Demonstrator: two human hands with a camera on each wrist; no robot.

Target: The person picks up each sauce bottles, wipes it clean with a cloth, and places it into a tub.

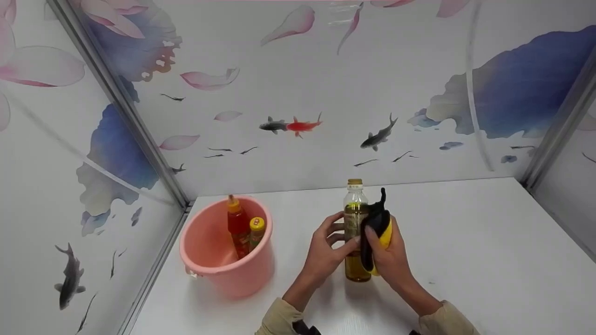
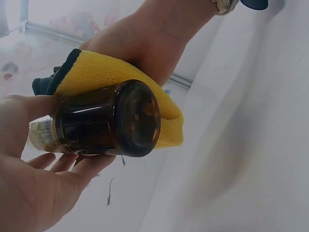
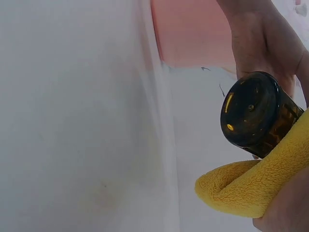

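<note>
Between both hands a clear bottle of yellow-green oil [image 1: 356,270] with a gold cap is held upright, raised off the table; its base faces the wrist cameras. My left hand [image 1: 324,249] grips the bottle's left side, thumb in front and fingers around the back, as the left wrist view shows. In my right hand [image 1: 393,260] is a folded cloth [image 1: 375,235], black on one face and yellow on the other, pressed against the bottle's right side. The cloth's yellow fluffy face [image 3: 251,188] shows in the right wrist view. Part of the bottle's label is hidden by fingers and cloth.
A pink bucket [image 1: 247,279] stands on the white table [image 1: 489,260] to the left. Inside it are a red sauce bottle [image 1: 238,228] with a yellow cap and a smaller yellow-capped jar [image 1: 256,230]. Printed wall panels [image 1: 326,83] enclose the table at the back and sides.
</note>
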